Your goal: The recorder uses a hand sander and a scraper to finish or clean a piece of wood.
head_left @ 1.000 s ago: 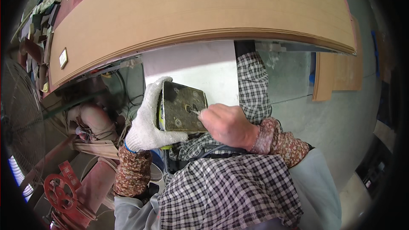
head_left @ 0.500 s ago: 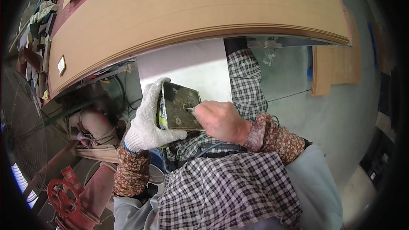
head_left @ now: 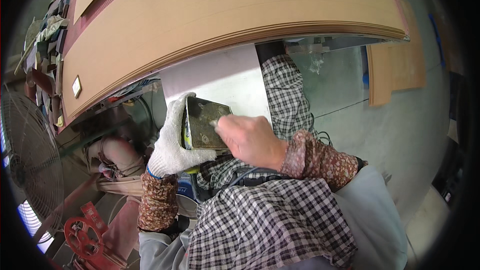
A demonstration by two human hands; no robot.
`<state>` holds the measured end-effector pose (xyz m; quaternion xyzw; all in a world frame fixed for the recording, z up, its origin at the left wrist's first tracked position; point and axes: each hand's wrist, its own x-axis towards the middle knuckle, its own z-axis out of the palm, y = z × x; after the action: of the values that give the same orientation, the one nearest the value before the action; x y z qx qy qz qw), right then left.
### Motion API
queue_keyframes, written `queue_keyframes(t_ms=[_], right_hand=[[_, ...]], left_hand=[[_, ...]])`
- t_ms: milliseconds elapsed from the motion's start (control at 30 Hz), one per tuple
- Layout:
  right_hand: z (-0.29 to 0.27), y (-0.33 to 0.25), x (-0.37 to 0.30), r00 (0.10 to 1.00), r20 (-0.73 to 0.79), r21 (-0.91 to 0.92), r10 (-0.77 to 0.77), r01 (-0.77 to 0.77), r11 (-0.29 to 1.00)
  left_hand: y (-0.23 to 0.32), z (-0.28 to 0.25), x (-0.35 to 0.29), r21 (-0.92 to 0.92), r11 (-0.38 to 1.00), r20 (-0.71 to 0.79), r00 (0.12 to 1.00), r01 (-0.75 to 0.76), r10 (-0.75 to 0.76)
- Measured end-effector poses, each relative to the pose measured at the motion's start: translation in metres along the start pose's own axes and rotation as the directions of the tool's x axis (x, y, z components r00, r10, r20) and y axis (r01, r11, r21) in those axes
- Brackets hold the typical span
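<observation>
My left hand, in a white knitted glove, grips what looks like a hand-held sander by its sides. Its worn, dark rectangular base faces up, marked with several round spots; a yellow-green strip shows along its left side. My bare right hand is closed at the base's right part, with thumb and forefinger pinched together. A small pale bit shows at those fingertips, too blurred to name. Beneath the sander lies my checked apron. A pale board stands behind it.
Stacked tan sheets cover the bench ahead. Blocks and scraps crowd its left end. At left are a caged fan and a red handwheel. More tan boards lean at right.
My right hand has shifted slightly left and up over the base, and the thin thing at its fingertips shows less. My left hand still grips the sander. The view has shifted slightly.
</observation>
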<state>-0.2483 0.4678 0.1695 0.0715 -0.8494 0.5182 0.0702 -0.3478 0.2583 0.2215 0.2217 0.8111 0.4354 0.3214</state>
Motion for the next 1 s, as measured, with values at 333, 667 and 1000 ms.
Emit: queue_keyframes(t_ms=[333, 667, 1000], right_hand=[[0.001, 0.016, 0.006, 0.985, 0.159, 0.076, 0.06, -0.073, 0.994], [0.001, 0.012, -0.001, 0.992, 0.066, 0.068, 0.11, -0.115, 0.991], [0.002, 0.019, -0.005, 0.981, 0.094, 0.065, 0.169, -0.175, 0.982]], left_hand=[[0.0, -0.005, 0.003, 0.062, 0.997, 0.057, 0.997, -0.046, 0.042], [0.001, -0.005, 0.005, 0.037, 0.996, 0.067, 0.995, -0.077, 0.074], [-0.008, -0.008, 0.009, -0.072, 0.996, 0.089, 0.994, -0.051, 0.058]])
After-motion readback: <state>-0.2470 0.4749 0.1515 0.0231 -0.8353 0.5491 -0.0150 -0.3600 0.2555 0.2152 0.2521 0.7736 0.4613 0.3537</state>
